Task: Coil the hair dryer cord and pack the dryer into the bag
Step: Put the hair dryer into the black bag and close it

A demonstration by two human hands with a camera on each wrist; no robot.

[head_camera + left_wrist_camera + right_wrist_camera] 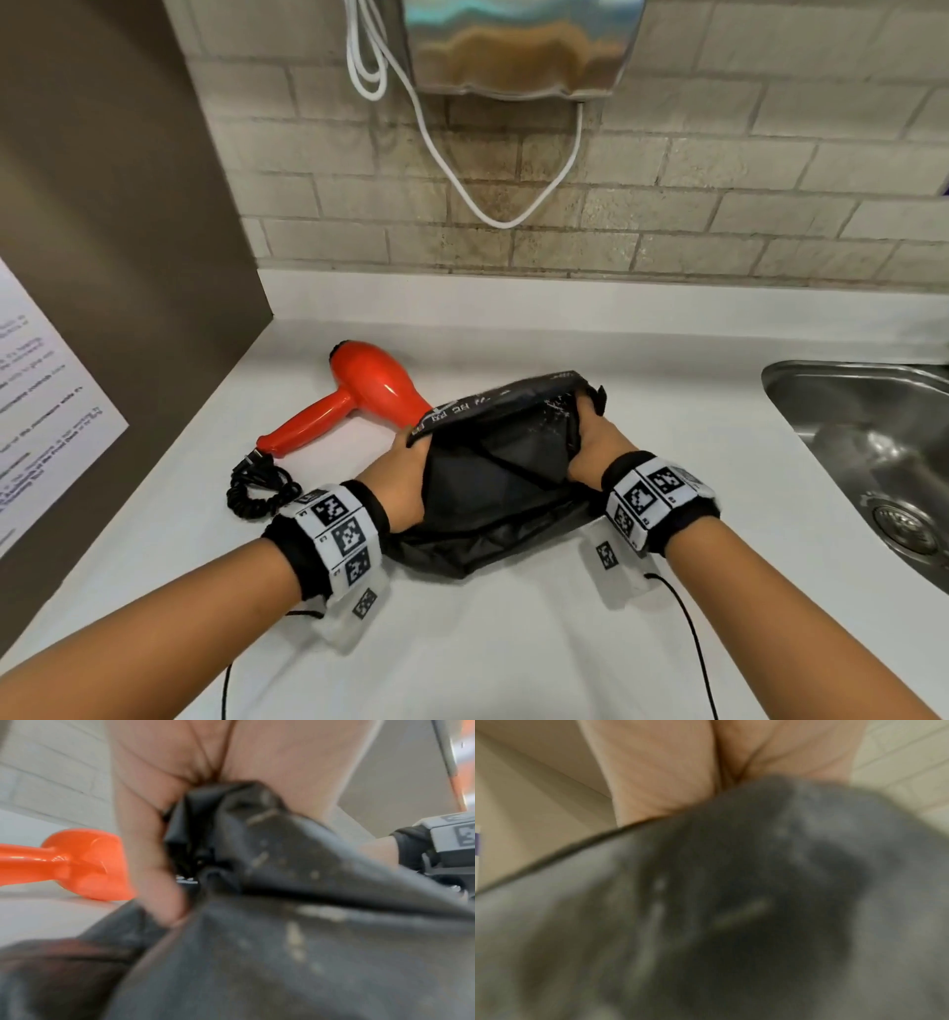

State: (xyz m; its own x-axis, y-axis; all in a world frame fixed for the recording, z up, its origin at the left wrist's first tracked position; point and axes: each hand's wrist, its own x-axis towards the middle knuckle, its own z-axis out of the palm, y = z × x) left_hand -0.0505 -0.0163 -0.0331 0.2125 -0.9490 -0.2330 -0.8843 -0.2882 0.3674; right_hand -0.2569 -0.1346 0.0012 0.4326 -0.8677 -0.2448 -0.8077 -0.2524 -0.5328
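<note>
A steel sink lay far right. Both hands, left hand and right hand, grasped the black bag, mouth spread; the red dryer lay left, its cord coiled.

Head view is evenly and brightly lit, sharp at centre; straight lines are bowed twd the edges by wide-angle distortion. Glare is seen on the hair dryer, the steel wall unit and the sink. Soft shadows are cast under the bag. Both wrist views are badly blurred, esp. right; bag fabric is out of focus.
</note>
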